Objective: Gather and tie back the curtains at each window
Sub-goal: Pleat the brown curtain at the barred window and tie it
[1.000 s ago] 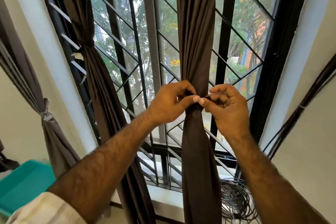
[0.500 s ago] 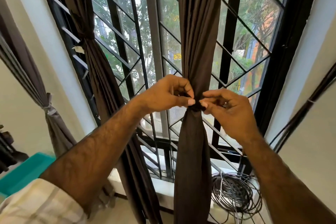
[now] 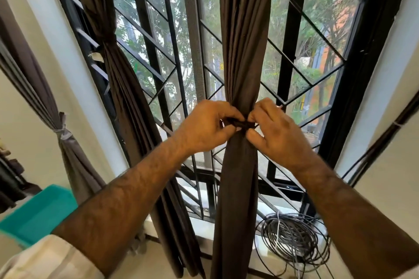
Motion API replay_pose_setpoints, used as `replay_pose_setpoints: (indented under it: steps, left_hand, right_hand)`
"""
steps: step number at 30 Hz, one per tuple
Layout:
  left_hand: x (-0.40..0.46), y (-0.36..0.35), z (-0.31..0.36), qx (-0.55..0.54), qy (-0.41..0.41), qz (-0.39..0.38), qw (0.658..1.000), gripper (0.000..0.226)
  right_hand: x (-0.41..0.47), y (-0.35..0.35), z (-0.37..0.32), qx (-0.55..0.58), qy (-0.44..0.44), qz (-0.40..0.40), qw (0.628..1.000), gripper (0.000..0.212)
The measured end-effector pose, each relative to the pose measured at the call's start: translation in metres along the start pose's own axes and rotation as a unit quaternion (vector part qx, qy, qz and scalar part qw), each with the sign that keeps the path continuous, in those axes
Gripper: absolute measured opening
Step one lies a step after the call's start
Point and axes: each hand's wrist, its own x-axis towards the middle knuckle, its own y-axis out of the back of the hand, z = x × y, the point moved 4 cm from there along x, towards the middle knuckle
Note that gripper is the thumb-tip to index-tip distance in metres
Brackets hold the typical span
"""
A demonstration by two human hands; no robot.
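Note:
A dark brown curtain [image 3: 243, 52] hangs gathered into a narrow bundle in front of the barred window [image 3: 172, 56]. A dark tie band [image 3: 242, 123] wraps the bundle at its waist. My left hand [image 3: 204, 128] pinches the band's left end with thumb and curled fingers. My right hand [image 3: 275, 131] pinches the right end, and the two hands meet in front of the curtain. A second brown curtain [image 3: 127, 88] at the left of the same window is cinched by its own tie. A grey curtain [image 3: 45, 106] at far left is tied with a grey band [image 3: 62, 130].
A coil of dark cable [image 3: 292, 240] lies on the floor under the window at the right. A teal bin [image 3: 38, 213] stands at lower left. More cables [image 3: 385, 133] run along the right wall. The window sill [image 3: 204, 224] sits low behind the curtain.
Both hands have stayed at the tie band, working its ends closer together at the curtain's waist. The view has shifted slightly, showing more of the floor and cable coil.

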Motion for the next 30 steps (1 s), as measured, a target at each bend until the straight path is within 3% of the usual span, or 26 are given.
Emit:
replay_pose_setpoints:
  steps: [3, 7, 16, 21, 25, 30]
  left_hand:
    - [-0.003, -0.007, 0.007, -0.022, -0.016, 0.020, 0.999, 0.022]
    - [-0.002, -0.010, -0.003, -0.070, 0.026, 0.030, 0.997, 0.005]
    - [0.008, -0.015, -0.007, -0.236, 0.131, -0.048, 0.962, 0.015]
    - [0.008, -0.030, -0.002, -0.291, 0.162, -0.016, 0.943, 0.032]
    - [0.005, -0.034, -0.008, -0.229, 0.144, 0.018, 0.963, 0.026]
    - [-0.005, -0.027, 0.000, -0.077, 0.005, 0.098, 0.992, 0.015]
  right_hand:
    - [-0.006, -0.005, 0.003, 0.022, -0.020, 0.030, 0.999, 0.015]
    - [-0.006, -0.007, 0.011, 0.100, -0.076, 0.084, 0.989, 0.018]
    - [-0.013, -0.004, 0.018, 0.157, -0.146, 0.131, 0.968, 0.018]
    - [-0.016, 0.001, 0.020, 0.145, -0.141, 0.140, 0.969, 0.027]
    - [-0.017, 0.005, 0.019, 0.154, -0.120, 0.121, 0.973, 0.023]
    - [-0.020, 0.010, 0.026, 0.275, -0.146, 0.019, 0.950, 0.023]
